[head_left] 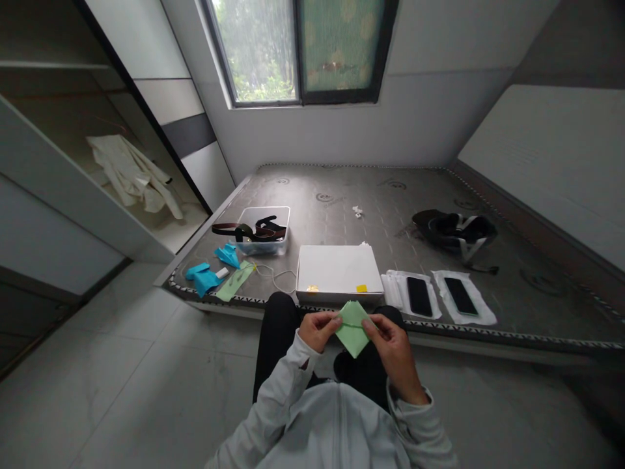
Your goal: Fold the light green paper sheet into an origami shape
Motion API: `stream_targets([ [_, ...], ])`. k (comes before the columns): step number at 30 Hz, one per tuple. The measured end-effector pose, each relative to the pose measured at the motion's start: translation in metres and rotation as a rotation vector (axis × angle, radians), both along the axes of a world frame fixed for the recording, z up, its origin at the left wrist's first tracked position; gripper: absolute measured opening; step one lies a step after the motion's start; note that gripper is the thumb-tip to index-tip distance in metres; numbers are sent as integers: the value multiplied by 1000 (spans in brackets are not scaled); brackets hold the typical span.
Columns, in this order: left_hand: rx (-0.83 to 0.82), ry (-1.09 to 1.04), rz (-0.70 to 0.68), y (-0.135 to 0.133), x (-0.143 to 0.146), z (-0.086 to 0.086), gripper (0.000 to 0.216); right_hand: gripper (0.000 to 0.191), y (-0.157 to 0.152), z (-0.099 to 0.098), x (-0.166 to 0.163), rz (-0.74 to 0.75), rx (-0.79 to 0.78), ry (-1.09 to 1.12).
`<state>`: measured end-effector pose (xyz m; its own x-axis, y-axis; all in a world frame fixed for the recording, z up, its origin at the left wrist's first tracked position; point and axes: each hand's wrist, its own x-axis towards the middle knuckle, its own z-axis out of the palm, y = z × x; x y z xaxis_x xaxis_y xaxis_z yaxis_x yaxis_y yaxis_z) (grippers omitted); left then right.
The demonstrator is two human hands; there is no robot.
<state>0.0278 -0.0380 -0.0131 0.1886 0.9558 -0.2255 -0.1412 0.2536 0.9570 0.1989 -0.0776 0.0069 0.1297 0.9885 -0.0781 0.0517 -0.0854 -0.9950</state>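
Observation:
A folded piece of light green paper is held between my two hands, above my lap. It is diamond-shaped, with a crease across its upper part. My left hand pinches its left corner between thumb and fingers. On the opposite corner, my right hand grips it the same way, thumb on top. Just beyond the paper lies a white box with small yellow patches along its near edge. Folded blue paper pieces and a green paper strip rest to the left of the box.
The grey mattress fills the space ahead. On it are a clear plastic bin with dark straps, a thin white cable, two phones on white wrapping, and a dark cap-like item with straps. An open wardrobe stands at left.

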Motion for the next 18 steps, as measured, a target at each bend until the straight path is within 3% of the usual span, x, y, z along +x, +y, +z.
stream_targets([
  [6,11,4,63,1,-2,-2,34,29,1,-10,1,11,164,-77],
  [12,54,48,11,0,-5,3,39,27,1,-4,5,54,245,-146],
  [18,23,56,16,3,-5,10,50,36,0,1,2,-154,148,-196],
])
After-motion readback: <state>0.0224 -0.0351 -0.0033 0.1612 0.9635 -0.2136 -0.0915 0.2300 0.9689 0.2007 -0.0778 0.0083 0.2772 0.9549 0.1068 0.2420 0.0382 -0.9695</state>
